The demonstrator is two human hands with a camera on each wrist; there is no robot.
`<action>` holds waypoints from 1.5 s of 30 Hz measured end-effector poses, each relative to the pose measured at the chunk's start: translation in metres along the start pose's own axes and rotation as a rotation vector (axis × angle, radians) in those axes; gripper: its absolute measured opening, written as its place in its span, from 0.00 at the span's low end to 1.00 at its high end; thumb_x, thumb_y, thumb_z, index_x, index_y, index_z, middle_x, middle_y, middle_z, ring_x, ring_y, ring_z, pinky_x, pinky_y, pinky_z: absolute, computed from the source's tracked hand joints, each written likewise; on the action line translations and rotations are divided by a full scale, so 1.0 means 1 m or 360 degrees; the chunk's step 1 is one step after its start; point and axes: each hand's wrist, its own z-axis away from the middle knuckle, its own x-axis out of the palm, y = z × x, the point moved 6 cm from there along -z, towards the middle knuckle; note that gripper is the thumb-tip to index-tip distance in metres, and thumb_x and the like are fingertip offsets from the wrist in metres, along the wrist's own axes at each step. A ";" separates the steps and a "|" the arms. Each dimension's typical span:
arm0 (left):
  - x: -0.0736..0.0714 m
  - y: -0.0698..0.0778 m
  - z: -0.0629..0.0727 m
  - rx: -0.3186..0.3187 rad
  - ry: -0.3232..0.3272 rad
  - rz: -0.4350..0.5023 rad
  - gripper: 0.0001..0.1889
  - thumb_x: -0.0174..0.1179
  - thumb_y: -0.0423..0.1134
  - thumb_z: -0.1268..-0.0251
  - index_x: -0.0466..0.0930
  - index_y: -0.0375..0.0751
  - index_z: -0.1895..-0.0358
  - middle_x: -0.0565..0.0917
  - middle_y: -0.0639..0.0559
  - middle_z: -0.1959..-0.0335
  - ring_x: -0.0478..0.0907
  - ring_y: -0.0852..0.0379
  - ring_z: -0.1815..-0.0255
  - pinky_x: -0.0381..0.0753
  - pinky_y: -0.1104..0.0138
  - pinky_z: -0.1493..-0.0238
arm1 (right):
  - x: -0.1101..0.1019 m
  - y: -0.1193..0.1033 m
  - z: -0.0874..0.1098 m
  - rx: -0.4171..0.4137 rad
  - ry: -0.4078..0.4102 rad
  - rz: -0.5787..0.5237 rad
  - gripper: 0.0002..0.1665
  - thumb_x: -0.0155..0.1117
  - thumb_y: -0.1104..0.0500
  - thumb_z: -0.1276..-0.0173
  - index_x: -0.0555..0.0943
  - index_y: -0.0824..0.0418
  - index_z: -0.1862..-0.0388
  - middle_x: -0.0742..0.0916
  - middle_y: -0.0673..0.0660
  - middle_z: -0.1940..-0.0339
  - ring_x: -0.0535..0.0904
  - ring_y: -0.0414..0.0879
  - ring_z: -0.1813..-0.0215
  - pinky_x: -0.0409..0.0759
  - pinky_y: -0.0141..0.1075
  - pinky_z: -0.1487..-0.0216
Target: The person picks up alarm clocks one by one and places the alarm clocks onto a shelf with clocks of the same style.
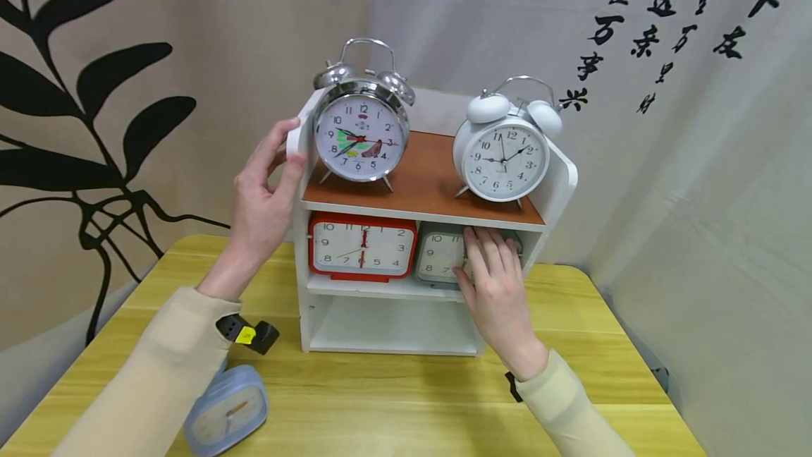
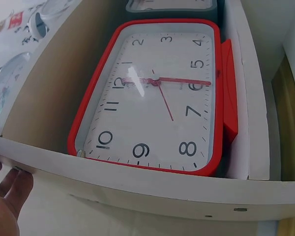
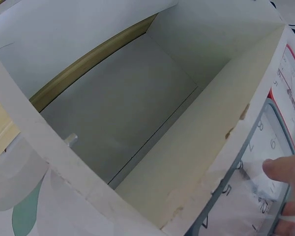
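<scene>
We are apparently steadying the white shelf unit (image 1: 304, 309) with our left hand (image 1: 260, 203), its fingers and thumb gripping the side panel (image 1: 297, 138), while our right hand (image 1: 497, 295) is pressing on the gray clock (image 1: 440, 252), fingers lying nearly straight and close together. That clock is sitting on the middle shelf (image 1: 380, 289), beside the red clock (image 1: 363, 247). We are probably settling it into place; the next move likely calls for easing away without tipping it.
</scene>
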 end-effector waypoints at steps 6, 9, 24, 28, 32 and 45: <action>-0.004 0.001 0.001 0.0022 0.0032 -0.0045 0.24 0.52 0.40 0.16 0.69 0.53 0.22 0.75 0.49 0.25 0.76 0.60 0.34 0.83 0.84 0.53 | -0.001 -0.001 -0.002 0.0001 -0.0013 -0.0065 0.40 0.79 0.62 0.37 0.75 0.66 0.27 0.83 0.68 0.33 0.77 0.64 0.29 0.75 0.66 0.29; -0.005 0.002 0.002 0.0012 0.0011 -0.0067 0.25 0.52 0.42 0.16 0.68 0.56 0.21 0.74 0.50 0.23 0.76 0.55 0.32 0.82 0.86 0.52 | -0.003 -0.002 -0.002 0.0005 -0.0020 -0.0120 0.39 0.78 0.61 0.36 0.75 0.66 0.27 0.82 0.68 0.32 0.76 0.65 0.28 0.75 0.66 0.29; -0.030 0.015 0.030 0.0000 -0.0128 -0.0395 0.33 0.58 0.45 0.19 0.60 0.63 0.17 0.68 0.52 0.17 0.72 0.41 0.22 0.70 0.94 0.47 | -0.053 -0.009 0.004 -0.0204 0.0431 -0.0412 0.31 0.62 0.48 0.20 0.80 0.74 0.35 0.84 0.73 0.36 0.78 0.67 0.32 0.66 0.36 0.14; -0.040 0.017 0.040 0.0039 -0.0107 -0.0436 0.32 0.59 0.43 0.20 0.63 0.60 0.18 0.69 0.51 0.18 0.72 0.40 0.24 0.69 0.95 0.47 | -0.066 0.003 0.002 -0.0168 0.0590 -0.0465 0.33 0.65 0.48 0.21 0.79 0.76 0.36 0.82 0.73 0.33 0.76 0.60 0.25 0.69 0.38 0.15; -0.048 0.019 0.048 0.0098 -0.0070 -0.0466 0.31 0.60 0.40 0.21 0.66 0.59 0.19 0.72 0.48 0.20 0.74 0.40 0.27 0.70 0.95 0.46 | -0.074 0.016 -0.001 -0.0093 0.0716 -0.0498 0.34 0.66 0.47 0.23 0.77 0.74 0.33 0.80 0.68 0.28 0.73 0.55 0.21 0.68 0.39 0.15; -0.065 0.014 0.074 0.0172 -0.0233 -0.0832 0.32 0.63 0.43 0.23 0.66 0.56 0.19 0.72 0.44 0.21 0.75 0.33 0.28 0.58 0.98 0.45 | -0.081 0.061 -0.025 0.0394 0.0525 -0.0663 0.47 0.65 0.47 0.22 0.59 0.71 0.18 0.70 0.67 0.19 0.69 0.60 0.19 0.72 0.28 0.23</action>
